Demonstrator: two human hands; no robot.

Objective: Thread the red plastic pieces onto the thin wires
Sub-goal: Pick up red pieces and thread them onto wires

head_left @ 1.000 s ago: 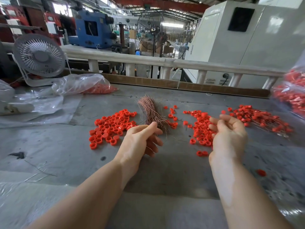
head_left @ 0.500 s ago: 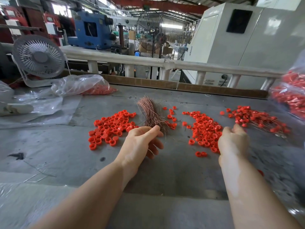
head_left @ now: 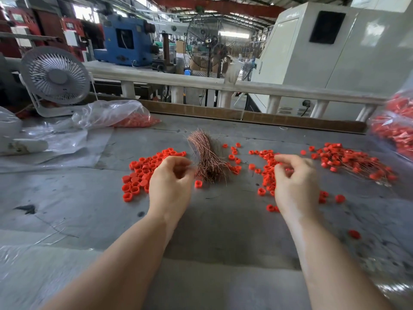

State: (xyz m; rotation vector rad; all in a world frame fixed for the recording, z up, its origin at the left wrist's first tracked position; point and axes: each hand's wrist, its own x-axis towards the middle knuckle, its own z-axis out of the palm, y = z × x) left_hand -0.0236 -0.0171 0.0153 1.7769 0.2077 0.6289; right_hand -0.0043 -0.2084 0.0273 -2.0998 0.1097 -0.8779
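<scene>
The left hand [head_left: 172, 186] is covering part of the left pile of red pieces [head_left: 147, 173], and its curled fingers are blurring, so any wire between them is too fine to tell. The right hand [head_left: 295, 186] is hiding much of the middle pile [head_left: 266, 171]; whether it is pinching a piece is unclear. At the far right, a bag of red parts [head_left: 395, 128] is blurring and running off the edge.

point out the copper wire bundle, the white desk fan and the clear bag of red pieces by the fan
copper wire bundle [head_left: 206, 156], head view, middle of the strands
white desk fan [head_left: 55, 77], head view, hub of the grille
clear bag [head_left: 107, 113], head view, its crumpled top
</scene>
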